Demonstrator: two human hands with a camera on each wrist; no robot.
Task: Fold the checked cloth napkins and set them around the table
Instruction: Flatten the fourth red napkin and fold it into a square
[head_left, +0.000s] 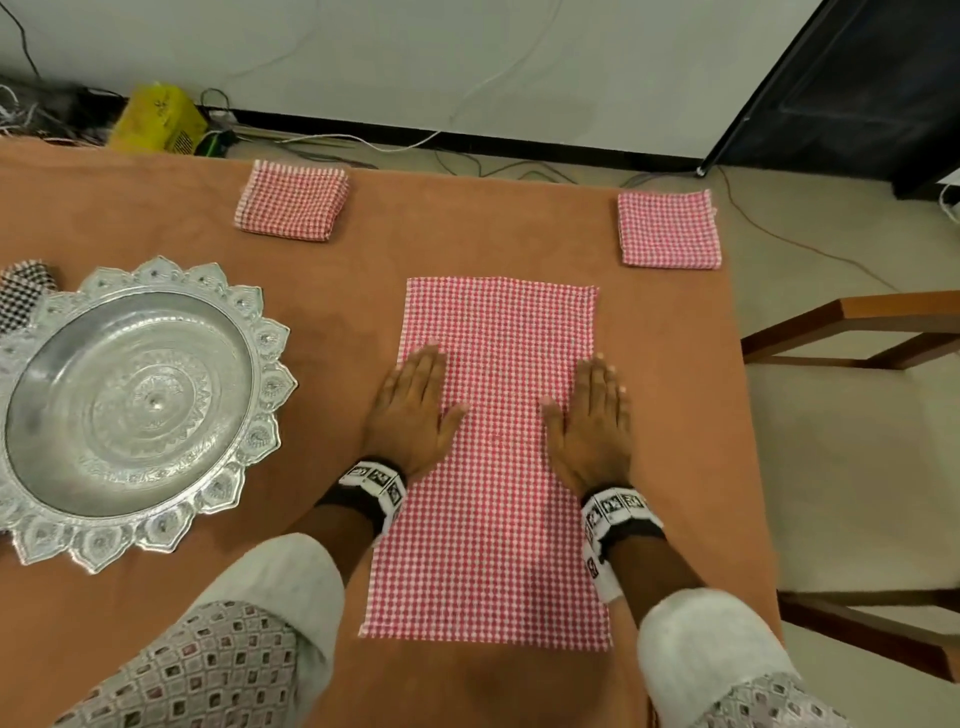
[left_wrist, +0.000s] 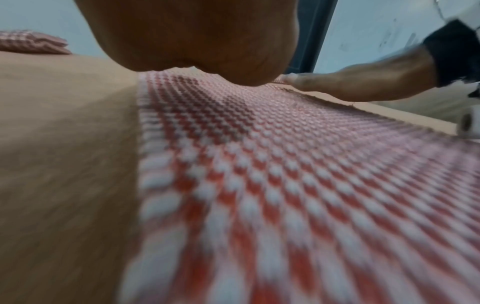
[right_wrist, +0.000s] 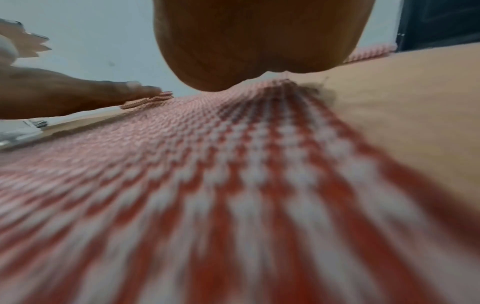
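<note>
Right now both hands lie flat, palms down, on a long red-and-white checked napkin spread at table centre, approx. 6 o'clock from the two folded ones. Left hand sits on the napkin's left edge, fingers straight and together, thumb splayed inward; right hand mirrors it on the right edge. Neither grip pinches anything: fingers spread flat, pressing the weave. Napkin is a tall rectangle, coarse waffle-like weave w/ small checks, laid smooth on the tan, suede-like table cover.

Left folded napkin is a thick square stack at approx. 11 o'clock from the long napkin; right folded napkin is a flatter square at approx. 1 o'clock, near the table's right edge. Both well apart from the hands.

Silver tray at 9 o'clock: round, embossed metal, petal-shaped scalloped rim. Black-and-white checked cloth peeks out behind it. Wooden chair w/ pale cushion at 3 o'clock, off the table.
</note>
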